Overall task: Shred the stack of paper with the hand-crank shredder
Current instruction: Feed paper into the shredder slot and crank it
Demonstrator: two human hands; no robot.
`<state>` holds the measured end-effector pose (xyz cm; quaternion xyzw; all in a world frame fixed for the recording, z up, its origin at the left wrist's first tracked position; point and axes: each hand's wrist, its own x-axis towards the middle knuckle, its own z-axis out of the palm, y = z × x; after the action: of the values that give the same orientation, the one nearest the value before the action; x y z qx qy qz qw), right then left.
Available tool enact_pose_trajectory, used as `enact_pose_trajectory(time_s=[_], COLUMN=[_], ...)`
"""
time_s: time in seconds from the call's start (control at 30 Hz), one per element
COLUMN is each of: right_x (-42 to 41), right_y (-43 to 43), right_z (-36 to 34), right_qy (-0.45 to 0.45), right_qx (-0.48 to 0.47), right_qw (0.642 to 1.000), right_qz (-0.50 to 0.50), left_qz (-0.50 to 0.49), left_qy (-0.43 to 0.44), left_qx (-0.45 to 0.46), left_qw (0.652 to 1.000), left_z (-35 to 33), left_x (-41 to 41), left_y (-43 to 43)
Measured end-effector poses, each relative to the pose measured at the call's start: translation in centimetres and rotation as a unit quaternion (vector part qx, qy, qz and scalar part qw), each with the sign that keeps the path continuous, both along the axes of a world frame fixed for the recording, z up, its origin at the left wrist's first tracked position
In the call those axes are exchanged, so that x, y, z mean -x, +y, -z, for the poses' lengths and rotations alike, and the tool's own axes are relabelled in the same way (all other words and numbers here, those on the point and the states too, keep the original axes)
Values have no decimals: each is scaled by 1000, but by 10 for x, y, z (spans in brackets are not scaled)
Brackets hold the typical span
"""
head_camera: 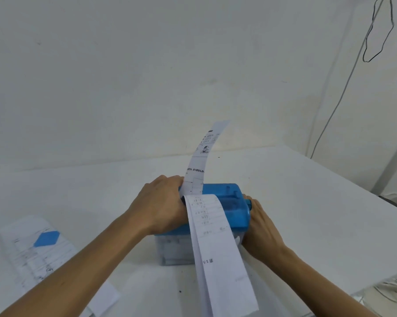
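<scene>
A blue hand-crank shredder (pixel 229 202) sits on a clear bin (pixel 172 250) in the middle of the white table. A long printed paper strip (pixel 218 255) lies across its top, one end hanging toward me, the other end (pixel 204 154) curling up behind. My left hand (pixel 160 204) grips the shredder's left end, fingers curled over the top. My right hand (pixel 260 227) is at the right end, fingers curled round the blue crank knob (pixel 249 202). A stack of printed paper (pixel 32 252) lies at the left with a blue piece (pixel 47 238) on it.
The white table (pixel 318 202) meets a white wall at the back. A thin black cable (pixel 376 30) hangs down the wall at the right. Shredded strips (pixel 394 286) show past the table's lower right edge. A loose paper slip (pixel 106 298) lies under my left forearm.
</scene>
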<state>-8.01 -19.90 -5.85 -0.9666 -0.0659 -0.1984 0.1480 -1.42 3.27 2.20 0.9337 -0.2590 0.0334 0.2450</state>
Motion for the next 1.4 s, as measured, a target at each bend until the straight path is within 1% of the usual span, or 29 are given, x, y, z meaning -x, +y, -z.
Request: enact_pose_trajectory(time_s=[0.03,0.1,0.2,0.27,0.33,0.37,0.47,0.53,0.63,0.67,0.7,0.77,0.8,0.9,0.93,1.0,1.03,1.1,1.13,1.17,1.2,1.23,1.27,1.33,1.4], right_x=[2,14,40,53,54,50,32,22,10,5,-1,-16,-25,-51,-58,-66,-66,-59,-52,-44,-37,-29,-18,-1,15], right_y=[1,3,6,7,5,3,-7,-12,-16,-18,-20,-29,-33,-36,-37,-37,-36,-28,-22,-14,-9,-5,-3,-2,-2], right_z=[-5,-11,-27,-57,-99,-121,-161,-170,-177,-179,-182,-184,-182,-157,-141,-105,-88,-65,-57,-51,-46,-40,-31,-15,-16], right_qy=[19,87,144,183,259,303,405,431,466,464,445,386,363,322,317,322,306,213,160,123,110,122,146,177,188], right_qx=[-5,-1,82,103,126,117,27,-4,5,-5,-32,-103,-124,-116,-135,-256,-327,-444,-487,-508,-496,-455,-418,-393,-386], right_qw=[1000,995,983,974,956,945,914,902,885,886,895,917,923,939,938,911,894,870,857,851,859,877,888,887,887], right_qz=[14,53,84,86,63,49,19,23,19,15,14,7,6,27,30,17,13,31,40,47,66,93,122,168,170], left_qz=[-7,-17,-21,-9,-7,-7,-8,3,21,26,35,52,57,55,57,57,55,54,52,46,39,28,19,7,-3], left_qy=[-6,-13,9,15,19,24,43,38,51,51,50,39,26,19,27,20,15,0,-9,-10,-6,3,14,21,27], left_qx=[-6,-14,-22,-56,-84,-85,-67,-88,-82,-75,-70,-72,-74,-70,-67,-64,-64,-58,-52,-40,-26,-15,-14,-23,-32], left_qw=[1000,1000,999,998,996,996,997,995,995,996,996,995,995,996,996,996,996,997,997,998,999,999,1000,1000,999], left_z=[-2,-6,-10,-13,-16,-16,-20,-25,-28,-27,-25,-22,-21,-20,-19,-20,-20,-21,-22,-22,-22,-22,-22,-21,-22], left_x=[2,5,7,8,8,7,6,7,9,7,7,8,8,8,8,10,12,16,19,22,22,23,25,25,25], left_y=[-1,-2,-2,-4,-4,-3,-7,-11,-14,-12,-10,-11,-12,-12,-12,-12,-12,-12,-13,-13,-14,-13,-13,-12,-12])
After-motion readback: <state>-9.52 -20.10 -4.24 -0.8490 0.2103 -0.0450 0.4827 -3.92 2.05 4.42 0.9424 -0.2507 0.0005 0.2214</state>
